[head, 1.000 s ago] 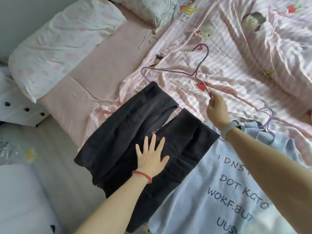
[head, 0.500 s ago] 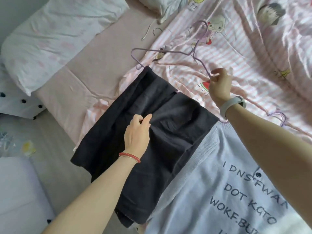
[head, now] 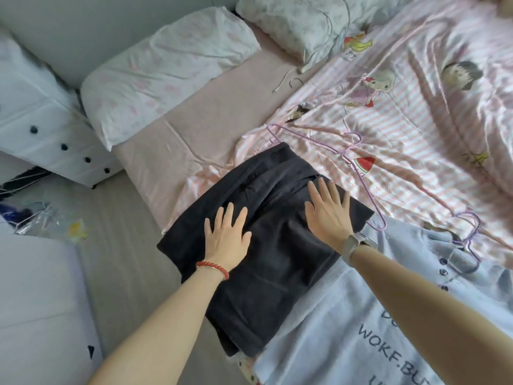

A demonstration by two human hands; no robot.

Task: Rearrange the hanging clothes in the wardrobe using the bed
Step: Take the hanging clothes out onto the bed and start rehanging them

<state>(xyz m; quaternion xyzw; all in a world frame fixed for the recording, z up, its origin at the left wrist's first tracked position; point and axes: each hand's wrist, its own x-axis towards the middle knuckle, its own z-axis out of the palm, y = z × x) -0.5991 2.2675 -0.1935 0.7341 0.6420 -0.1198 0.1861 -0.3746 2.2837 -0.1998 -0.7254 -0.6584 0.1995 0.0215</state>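
Half a second ago the right hand [head: 329,211] was pinching the purple hanger [head: 358,159] and the left hand [head: 227,232] had fingers bunched in the cloth; now the hanger lies let go on the striped quilt [head: 416,129], just beyond the dark garment [head: 266,245], and both hands rest flat on that garment with fingers straight and spread, gripping nothing. Pressing with open palms like this looks meant to smooth the folded cloth and hold it steady on the bed [head: 211,118], probably so it can be folded again or put back on a hanger neatly. It lies at the near edge of the bed, partly overhanging toward the floor, its far corner close to the hanger's shoulder. Beside it on the right a pale blue printed top [head: 347,315] lies spread out, with a second purple hanger [head: 472,232] at its collar. Two pillows [head: 166,70] sit at the head of the bed. To the left stands a white drawer unit [head: 47,134] with dark knobs; its drawers appear closed, so I cannot tell what is in them. No wardrobe is in view.
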